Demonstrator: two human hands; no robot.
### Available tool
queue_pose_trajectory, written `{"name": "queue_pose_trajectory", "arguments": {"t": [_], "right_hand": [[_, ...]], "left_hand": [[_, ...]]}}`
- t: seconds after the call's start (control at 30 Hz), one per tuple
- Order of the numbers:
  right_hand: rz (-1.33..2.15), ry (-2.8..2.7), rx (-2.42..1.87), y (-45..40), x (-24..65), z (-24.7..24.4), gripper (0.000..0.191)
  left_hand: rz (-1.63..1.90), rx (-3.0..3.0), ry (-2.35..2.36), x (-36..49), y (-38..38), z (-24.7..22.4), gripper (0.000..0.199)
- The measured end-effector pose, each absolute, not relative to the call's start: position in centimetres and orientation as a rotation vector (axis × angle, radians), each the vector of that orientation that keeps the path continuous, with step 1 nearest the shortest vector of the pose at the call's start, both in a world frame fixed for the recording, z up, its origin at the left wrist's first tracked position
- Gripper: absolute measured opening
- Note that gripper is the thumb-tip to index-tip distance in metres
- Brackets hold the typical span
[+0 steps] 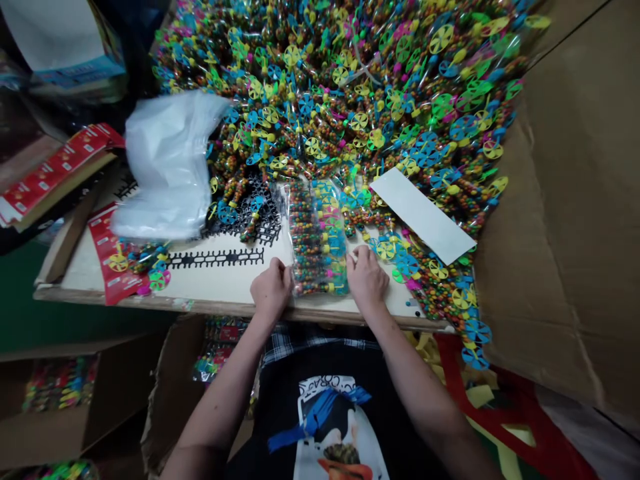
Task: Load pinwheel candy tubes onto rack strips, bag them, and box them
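Observation:
A clear plastic bag [320,240] packed with a row of candy-filled tubes with colourful fan tops lies flat at the table's front edge. My left hand [271,287] is closed at the bag's lower left edge. On the opposite side my right hand [367,277] has its fingers curled on the bag's right edge. Just left of the bag is a black plastic strip of linked holders [215,258], with more dark strips [265,227] piled behind it. A stack of empty clear bags [167,167] lies further left.
A large heap of candy tubes with fans [350,87] covers the back and right of the table. A white card strip [425,217] lies on it. Red printed cards [113,253] sit at left. Cardboard [570,200] walls the right side; an open box [50,427] stands low left.

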State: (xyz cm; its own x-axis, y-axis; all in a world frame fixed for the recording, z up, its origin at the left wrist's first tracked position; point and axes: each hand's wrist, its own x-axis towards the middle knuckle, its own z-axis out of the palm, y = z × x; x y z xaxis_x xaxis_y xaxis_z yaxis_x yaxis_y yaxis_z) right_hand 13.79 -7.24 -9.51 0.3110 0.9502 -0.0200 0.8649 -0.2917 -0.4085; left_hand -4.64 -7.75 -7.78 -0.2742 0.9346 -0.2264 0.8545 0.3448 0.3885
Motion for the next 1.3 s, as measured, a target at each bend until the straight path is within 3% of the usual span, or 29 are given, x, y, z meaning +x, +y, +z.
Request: {"name": "queue_pose_trajectory", "arguments": {"t": [0.1,0.27,0.47,0.6,0.8,0.93,1.0,1.07,1.13,1.3], "right_hand": [[0.487,-1.505,-2.198,-6.9,14.9,-9.2,0.008],[0.896,-1.333,-2.096,-6.1,16.2,-8.3,0.016],[1.31,-1.071,-1.878,-5.0,15.1,-6.7,0.02],[1.625,-0.824,-1.549,-6.6,12.5,-4.3,0.039],[1.649,-1.202,-1.177,-8.0,9.9,-1.0,0.036],[0.94,-1.338,-1.359,-4.1,13.2,-2.1,0.027],[0.764,-1.37,-1.417,-1.0,15.3,-3.2,0.044],[0.813,-1.539,-1.378,2.2,16.6,-4.0,0.065],[0.924,-1.718,-1.286,5.1,16.8,-4.4,0.072],[1.397,-1.702,-1.071,9.5,14.7,-4.4,0.049]], "left_hand": [[0.468,1.555,2.224,-5.8,-8.1,-8.0,0.009],[1.087,1.958,2.016,-4.7,-9.9,-7.2,0.02],[0.846,2.466,1.7,1.4,-12.8,-7.4,0.046],[1.152,2.47,1.876,1.8,-13.2,-8.5,0.045],[1.621,2.232,1.737,-2.7,-13.2,-7.2,0.022],[1.72,1.809,1.598,-4.9,-12.9,-5.6,0.013],[1.73,1.566,1.615,-5.8,-12.5,-5.1,0.011],[1.689,1.406,1.642,-6.8,-11.9,-4.8,0.013],[1.637,1.319,1.638,-7.8,-11.3,-4.8,0.017],[1.592,1.191,1.586,-10.1,-9.7,-4.9,0.023]]}}
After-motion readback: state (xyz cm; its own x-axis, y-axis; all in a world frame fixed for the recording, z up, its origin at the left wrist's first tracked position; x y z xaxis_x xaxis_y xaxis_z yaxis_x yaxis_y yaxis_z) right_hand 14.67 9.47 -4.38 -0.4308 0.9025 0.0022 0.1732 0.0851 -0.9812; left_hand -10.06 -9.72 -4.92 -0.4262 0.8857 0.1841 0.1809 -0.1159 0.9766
